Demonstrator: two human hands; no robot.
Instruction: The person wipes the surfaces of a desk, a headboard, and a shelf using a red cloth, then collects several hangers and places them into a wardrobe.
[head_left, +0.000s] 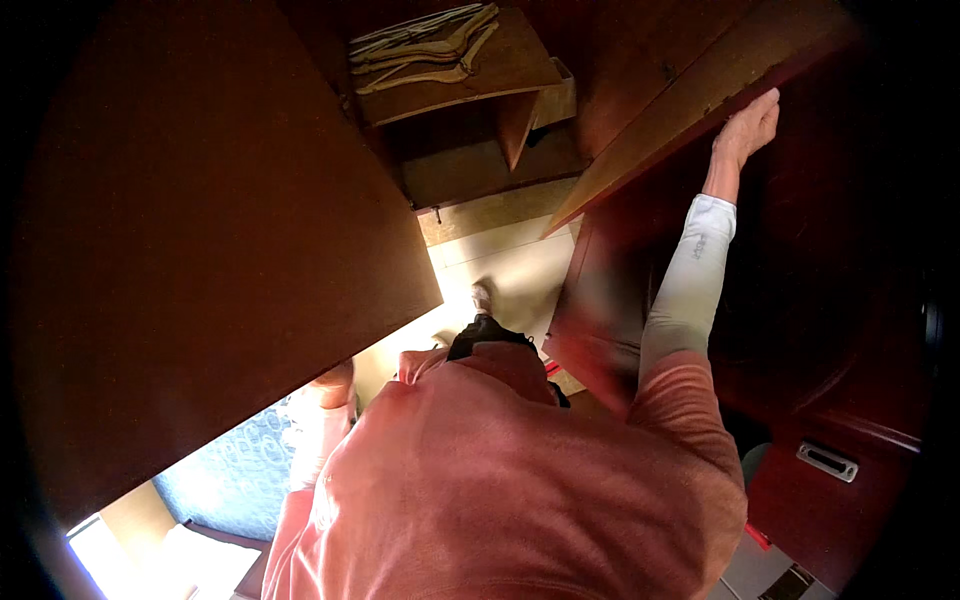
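My right hand (750, 127), its fingers curled, is at the edge of the right wooden wardrobe door (675, 105). Whether the fingers close round that edge is hidden from this angle. On the other side, my left hand (335, 377) is mostly covered by the large brown left wardrobe door (210, 225), so its grip does not show. Both doors stand swung outward, one to each side of me. Between them, inside the wardrobe, several wooden hangers (427, 56) lie in a pile on a wooden shelf (450, 96).
Under the shelf is an upright wooden divider (516, 127). A small bolt (437, 215) shows on the wardrobe's base. Pale floor tiles (502, 255) lie ahead of my feet. A blue patterned fabric surface (232, 472) is at lower left; a dark red panel bears a metal recessed handle (827, 461) at right.
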